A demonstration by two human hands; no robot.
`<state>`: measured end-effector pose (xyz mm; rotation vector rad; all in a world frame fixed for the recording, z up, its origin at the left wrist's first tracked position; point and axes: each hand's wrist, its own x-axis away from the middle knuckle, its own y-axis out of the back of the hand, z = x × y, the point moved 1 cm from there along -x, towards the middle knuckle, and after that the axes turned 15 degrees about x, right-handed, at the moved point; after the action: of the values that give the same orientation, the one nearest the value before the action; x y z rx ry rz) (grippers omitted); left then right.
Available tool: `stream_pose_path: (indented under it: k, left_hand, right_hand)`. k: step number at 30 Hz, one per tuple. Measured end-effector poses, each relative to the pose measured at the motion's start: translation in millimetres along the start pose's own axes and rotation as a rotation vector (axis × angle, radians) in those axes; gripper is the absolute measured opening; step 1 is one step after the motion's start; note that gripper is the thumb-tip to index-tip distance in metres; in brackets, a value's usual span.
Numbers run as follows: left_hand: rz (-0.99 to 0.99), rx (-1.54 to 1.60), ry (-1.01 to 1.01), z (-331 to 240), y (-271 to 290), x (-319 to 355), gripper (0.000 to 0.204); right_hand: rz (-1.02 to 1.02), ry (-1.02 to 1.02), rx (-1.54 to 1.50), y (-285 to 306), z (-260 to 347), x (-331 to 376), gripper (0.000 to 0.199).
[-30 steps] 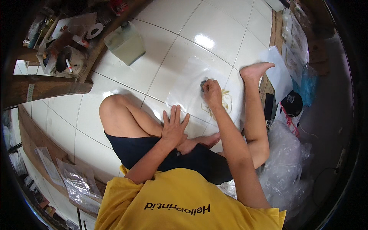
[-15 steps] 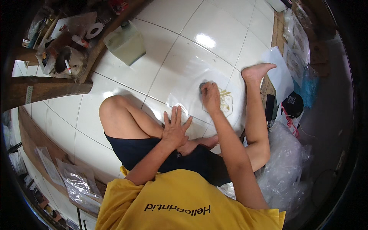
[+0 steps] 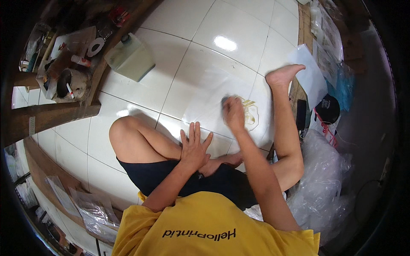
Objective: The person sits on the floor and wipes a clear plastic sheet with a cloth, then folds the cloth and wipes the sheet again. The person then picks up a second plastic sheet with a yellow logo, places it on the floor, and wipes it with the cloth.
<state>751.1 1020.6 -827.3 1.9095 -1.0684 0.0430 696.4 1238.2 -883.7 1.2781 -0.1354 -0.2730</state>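
On the white tiled floor between my legs lies a thin, see-through plastic sheet with a gold emblem in an angular outline. My right hand is closed round a small dark grey wad, pressed to the sheet at the emblem's left side. The wad is mostly hidden by the fingers and slightly blurred, so its material is unclear. My left hand is open, fingers spread and laid flat near the sheet's lower left edge. Nothing is in it.
A translucent jerrycan stands at far left beside a wooden shelf with a tape roll and a tub. Right of my leg lie a white sheet, a black cap, a phone and crumpled clear plastic.
My right hand has shifted slightly down and left with the wad on the sheet. My left hand stays spread in place. The view has tilted a little.
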Motion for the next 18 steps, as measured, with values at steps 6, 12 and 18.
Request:
stream_pose_path:
  k: [6,12,18]
  left_hand:
    - [0.031,-0.025,0.007,-5,2,-1,0.086]
    - [-0.020,0.013,0.014,0,-7,0,0.088]
    - [-0.010,-0.001,0.020,-1,-5,2,0.089]
  right_hand:
    - [0.045,-0.183,-0.004,24,-50,-64,0.005]
    - [0.225,0.050,-0.150,24,27,47,0.008]
    - [-0.088,0.014,-0.018,8,-14,-12,0.011]
